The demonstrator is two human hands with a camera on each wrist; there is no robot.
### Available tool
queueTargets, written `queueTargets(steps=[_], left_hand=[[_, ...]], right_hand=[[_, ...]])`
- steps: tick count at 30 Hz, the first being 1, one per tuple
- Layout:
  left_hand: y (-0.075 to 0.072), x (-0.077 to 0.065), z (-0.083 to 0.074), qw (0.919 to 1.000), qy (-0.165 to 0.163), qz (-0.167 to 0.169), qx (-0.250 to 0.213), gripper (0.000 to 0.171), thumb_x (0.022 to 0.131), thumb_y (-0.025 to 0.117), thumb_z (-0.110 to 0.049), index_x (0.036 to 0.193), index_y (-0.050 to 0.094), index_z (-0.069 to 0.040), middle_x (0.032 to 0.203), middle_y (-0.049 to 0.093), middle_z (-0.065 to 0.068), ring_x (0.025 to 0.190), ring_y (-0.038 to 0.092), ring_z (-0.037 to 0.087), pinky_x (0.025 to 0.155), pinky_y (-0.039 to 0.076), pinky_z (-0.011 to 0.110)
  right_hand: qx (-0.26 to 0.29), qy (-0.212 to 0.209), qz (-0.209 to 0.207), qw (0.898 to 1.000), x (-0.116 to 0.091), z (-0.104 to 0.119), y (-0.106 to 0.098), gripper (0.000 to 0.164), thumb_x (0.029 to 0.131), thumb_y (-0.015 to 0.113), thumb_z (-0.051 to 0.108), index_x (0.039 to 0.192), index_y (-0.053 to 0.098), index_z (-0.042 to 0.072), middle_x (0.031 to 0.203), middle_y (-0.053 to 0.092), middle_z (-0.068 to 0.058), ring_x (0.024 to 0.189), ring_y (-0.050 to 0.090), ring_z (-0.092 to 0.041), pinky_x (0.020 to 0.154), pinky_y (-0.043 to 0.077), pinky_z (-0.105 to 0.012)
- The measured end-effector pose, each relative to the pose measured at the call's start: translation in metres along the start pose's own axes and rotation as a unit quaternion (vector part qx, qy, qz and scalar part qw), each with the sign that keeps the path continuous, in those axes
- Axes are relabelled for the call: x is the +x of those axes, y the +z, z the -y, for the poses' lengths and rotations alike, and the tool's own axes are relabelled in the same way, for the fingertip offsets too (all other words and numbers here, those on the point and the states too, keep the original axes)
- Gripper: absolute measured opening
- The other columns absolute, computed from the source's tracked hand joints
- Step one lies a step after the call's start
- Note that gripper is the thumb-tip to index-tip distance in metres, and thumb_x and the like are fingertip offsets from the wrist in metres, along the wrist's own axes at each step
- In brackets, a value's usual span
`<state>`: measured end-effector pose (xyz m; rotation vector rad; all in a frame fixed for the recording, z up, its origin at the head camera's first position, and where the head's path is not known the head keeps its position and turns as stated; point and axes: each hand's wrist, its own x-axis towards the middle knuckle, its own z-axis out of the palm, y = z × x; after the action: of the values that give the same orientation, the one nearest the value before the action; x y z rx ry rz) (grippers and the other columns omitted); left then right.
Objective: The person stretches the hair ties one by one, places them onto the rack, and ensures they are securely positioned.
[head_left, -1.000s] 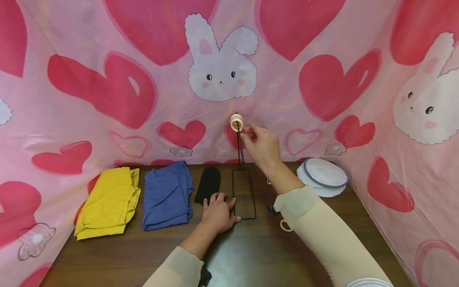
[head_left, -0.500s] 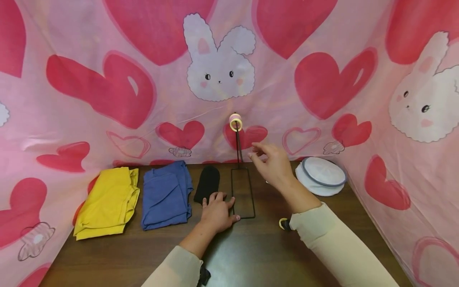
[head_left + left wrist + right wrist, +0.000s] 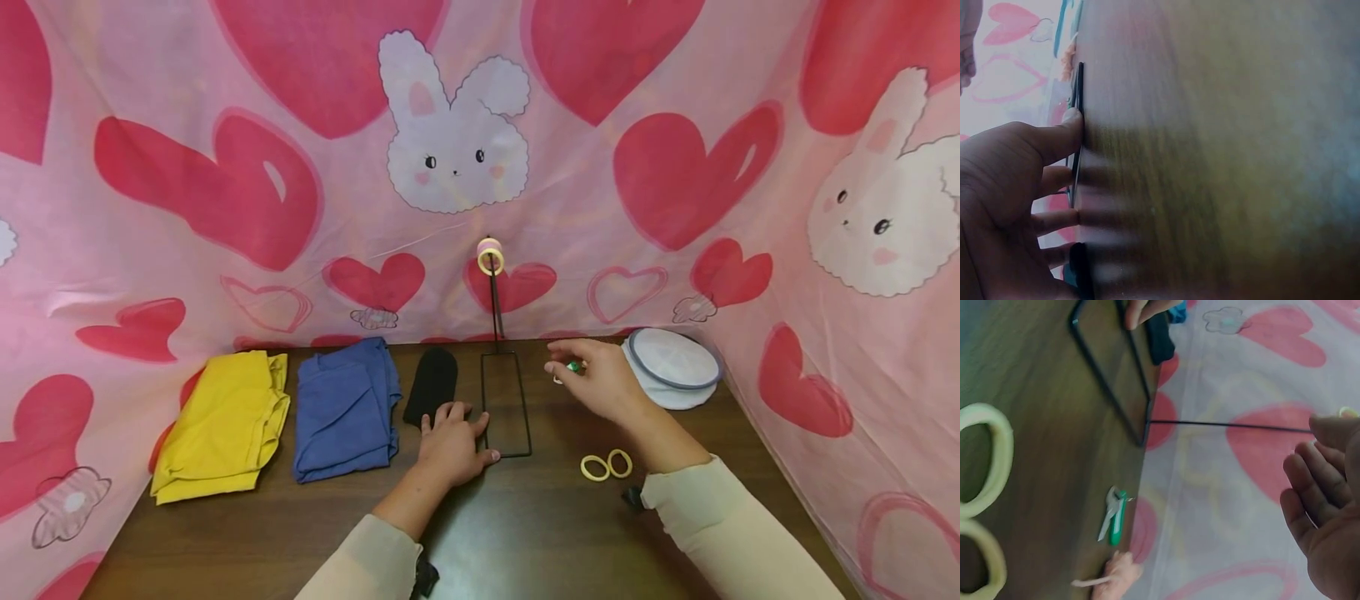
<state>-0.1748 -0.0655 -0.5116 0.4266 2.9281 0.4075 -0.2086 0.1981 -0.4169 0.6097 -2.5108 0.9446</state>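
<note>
Fingers, left hand [image 3: 453,446]: spread, resting on the stand [image 3: 522,404], covering one end of the black cloth [image 3: 435,383] at nine o'clock.
Fingers, right hand [image 3: 603,382]: loosely bent, grasping nothing, at three o'clock, half-hiding the green tool [image 3: 1117,528].
Stacked rings [image 3: 490,247]: threaded at twelve o'clock; count unclear.
Loose rings [image 3: 1002,450]: at four o'clock; cut off in right wrist view.

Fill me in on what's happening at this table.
A person rests the left hand on the base of a black wire stand, thumb against its near corner. A yellow-and-pink ring-shaped piece hangs near the stand's top. The right hand hovers to the right of the stand, apparently empty, its fingers loosely bent. Two yellow rings lie on the table, and folded yellow cloth and blue cloth sit to the left.
</note>
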Motion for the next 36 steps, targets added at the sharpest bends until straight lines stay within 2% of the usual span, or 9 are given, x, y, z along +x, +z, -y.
queueTargets(steps=[3,9,15,21,28,32,36], left_hand=[[0.000,-0.001,0.000,1.0000,0.000,-0.003,-0.003,0.070,0.090,0.073,-0.059,0.151,0.057,-0.029,0.158,0.042,0.011,0.150,0.028,0.039,0.114,0.022,0.074],[-0.001,-0.001,0.000,1.0000,-0.001,-0.003,-0.003,0.069,0.090,0.073,-0.059,0.151,0.057,-0.030,0.158,0.043,0.010,0.150,0.028,0.039,0.114,0.022,0.074],[0.000,-0.001,0.000,1.0000,0.002,-0.003,-0.004,0.070,0.091,0.073,-0.059,0.152,0.056,-0.030,0.159,0.042,0.011,0.150,0.027,0.039,0.114,0.021,0.074],[-0.001,-0.002,0.000,1.0000,0.002,-0.006,-0.003,0.070,0.090,0.073,-0.060,0.151,0.057,-0.029,0.158,0.043,0.011,0.150,0.028,0.039,0.114,0.022,0.074],[0.000,-0.001,-0.001,1.0000,0.004,-0.006,-0.001,0.070,0.090,0.072,-0.060,0.151,0.057,-0.029,0.158,0.043,0.012,0.149,0.029,0.039,0.114,0.022,0.074],[0.000,-0.001,-0.001,1.0000,0.003,-0.004,-0.001,0.070,0.091,0.072,-0.060,0.152,0.057,-0.029,0.158,0.043,0.011,0.150,0.028,0.039,0.114,0.021,0.075],[0.000,-0.001,-0.001,1.0000,0.002,-0.004,-0.004,0.069,0.091,0.072,-0.059,0.151,0.057,-0.029,0.158,0.043,0.011,0.150,0.027,0.039,0.114,0.021,0.075]], right_hand=[[0.011,-0.011,0.023,1.000,-0.009,-0.008,-0.002,0.025,0.089,0.083,0.018,0.112,0.079,0.007,0.097,0.078,0.001,0.088,0.072,-0.015,0.076,0.059,-0.046],[0.020,-0.040,0.052,0.998,-0.027,-0.024,-0.003,0.024,0.086,0.086,0.012,0.109,0.080,0.009,0.094,0.076,0.003,0.086,0.073,-0.012,0.077,0.060,-0.039],[-0.003,-0.032,0.101,0.994,-0.045,-0.037,-0.005,0.030,0.084,0.088,0.015,0.112,0.079,0.010,0.098,0.078,0.000,0.085,0.072,-0.016,0.073,0.057,-0.039],[-0.012,-0.004,0.169,0.986,-0.064,-0.046,-0.005,0.038,0.087,0.086,0.024,0.121,0.076,0.011,0.111,0.076,0.002,0.105,0.071,-0.019,0.091,0.056,-0.044],[-0.026,0.012,0.230,0.973,-0.081,-0.056,-0.008,0.051,0.083,0.089,0.031,0.127,0.073,0.011,0.119,0.073,0.003,0.112,0.066,-0.019,0.094,0.054,-0.045],[-0.026,0.022,0.263,0.964,-0.088,-0.058,-0.011,0.058,0.078,0.092,0.031,0.129,0.073,0.012,0.121,0.071,0.004,0.113,0.063,-0.020,0.095,0.052,-0.044],[-0.031,0.013,0.283,0.958,-0.094,-0.062,-0.012,0.067,0.071,0.096,0.034,0.130,0.072,0.012,0.120,0.072,0.005,0.113,0.060,-0.019,0.094,0.051,-0.041]])
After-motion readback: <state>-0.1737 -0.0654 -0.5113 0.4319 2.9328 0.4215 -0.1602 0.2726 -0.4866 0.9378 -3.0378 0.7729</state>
